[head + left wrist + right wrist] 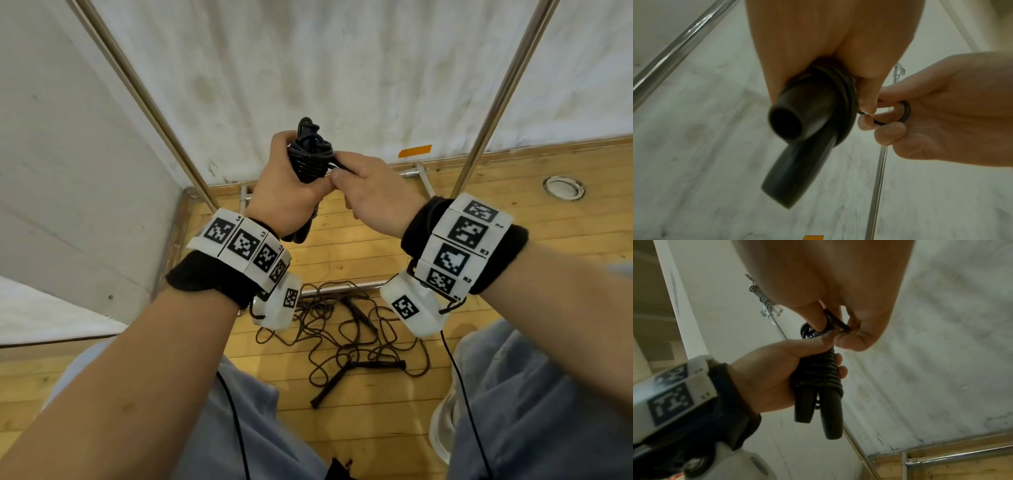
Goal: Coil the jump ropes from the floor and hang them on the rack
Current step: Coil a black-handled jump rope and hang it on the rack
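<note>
1. At far left, a pale wall panel [61,171] meets a slanting metal rack pole [144,99] that runs down to the wooden floor [342,253].
2. The person's left hand [284,198] is raised at chest level, its grip clenched around a coiled black jump rope [310,161]; the cord is wound in tight turns around both handles [818,405], which stick out side by side below the fist in the right wrist view.
3. Just to the right, the right hand [373,195] touches the bundle; its grip pinches a short loop of cord [902,113] between thumb and fingertips [865,123], the loop sitting right beside the wound coil.
4. Below and between the forearms, more loose jump ropes [346,339] lie tangled on the floor, black handles showing among the loops, close to a low metal rack bar [339,289].
5. Both wrists carry white marker-covered bands over black cuffs, the left band [239,243] and the right band [462,240].
6. Further right, a second rack pole [496,106] rises in front of the white wall; an orange tape strip [415,151] sits at the wall's foot and a round metal floor fitting [563,187] lies beyond.
</note>
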